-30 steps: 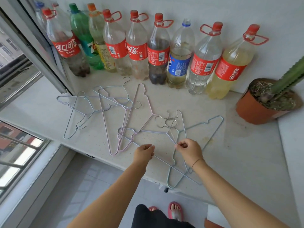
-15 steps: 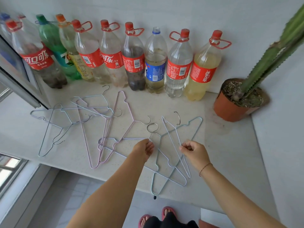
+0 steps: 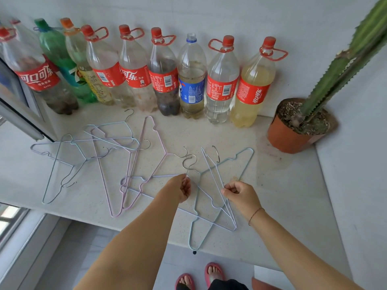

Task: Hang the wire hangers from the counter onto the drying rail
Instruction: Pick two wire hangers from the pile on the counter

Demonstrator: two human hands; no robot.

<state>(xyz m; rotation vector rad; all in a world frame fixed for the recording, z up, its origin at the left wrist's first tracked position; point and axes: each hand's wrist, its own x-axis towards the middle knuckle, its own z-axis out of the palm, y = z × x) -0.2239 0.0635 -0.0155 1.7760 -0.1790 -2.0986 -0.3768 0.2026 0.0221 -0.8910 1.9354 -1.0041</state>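
Bottles (image 3: pixel 222 84) w/ liquid behind hangers (image 3: pixel 211 185) on counter (image 3: pixel 282 185).

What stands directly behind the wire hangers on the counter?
A row of plastic bottles against the wall, with a potted cactus at the right. The wall's base behind the bottles is hidden.

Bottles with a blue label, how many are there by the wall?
1. The blue-label bottle stands in the row against the wall, third from the right end, between two red-label bottles. More bottles at the far left are cut off, so another could be hidden.
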